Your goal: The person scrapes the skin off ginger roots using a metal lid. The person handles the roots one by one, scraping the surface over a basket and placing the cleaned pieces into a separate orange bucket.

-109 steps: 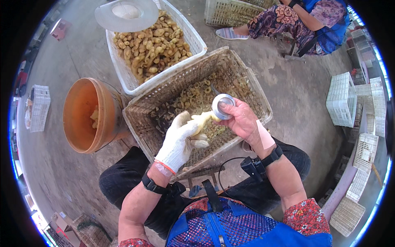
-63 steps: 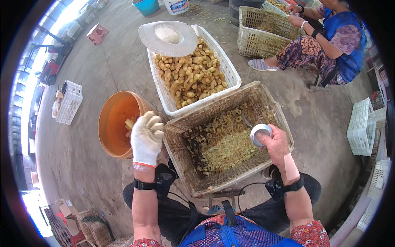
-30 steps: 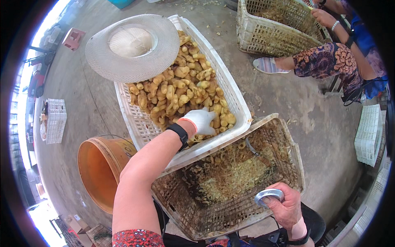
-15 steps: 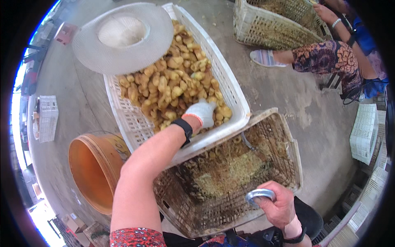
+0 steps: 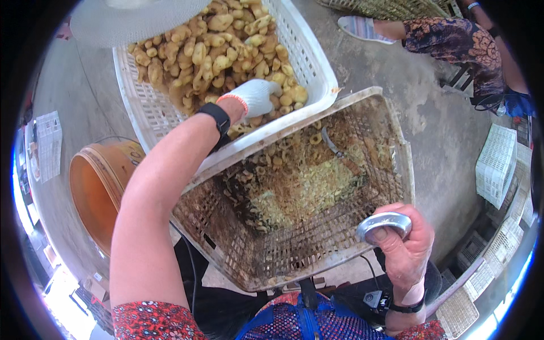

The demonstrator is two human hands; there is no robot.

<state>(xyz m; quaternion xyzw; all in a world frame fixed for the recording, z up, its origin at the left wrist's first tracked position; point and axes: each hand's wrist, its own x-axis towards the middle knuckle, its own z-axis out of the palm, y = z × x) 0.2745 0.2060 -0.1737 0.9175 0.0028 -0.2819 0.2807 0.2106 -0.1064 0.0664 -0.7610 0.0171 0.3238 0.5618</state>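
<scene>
In a white plastic crate (image 5: 309,51) lies a heap of ginger roots (image 5: 209,54). My left hand (image 5: 254,97), in a white knit glove, reaches into the ginger near the crate's near right corner. Its fingers curl down among the roots, and their tips are hidden. My bare right hand (image 5: 405,243) is closed round a shiny metal ring-shaped tool (image 5: 384,225), held over the right rim of a dirty brown basket (image 5: 405,170). Inside that basket, on peelings and scraps (image 5: 306,192), rests a small curved knife (image 5: 330,143).
A straw hat (image 5: 130,22) covers the white crate's far left corner. An orange bucket (image 5: 96,187) lies tipped at left. Another person's leg (image 5: 447,42) is at the upper right. White crates (image 5: 496,164) stand along the right, another crate (image 5: 48,144) at far left.
The view has shifted, bringing more of my body and the basket into sight. The metal ring tool has turned slightly in my right hand. My left hand stays in the ginger.
</scene>
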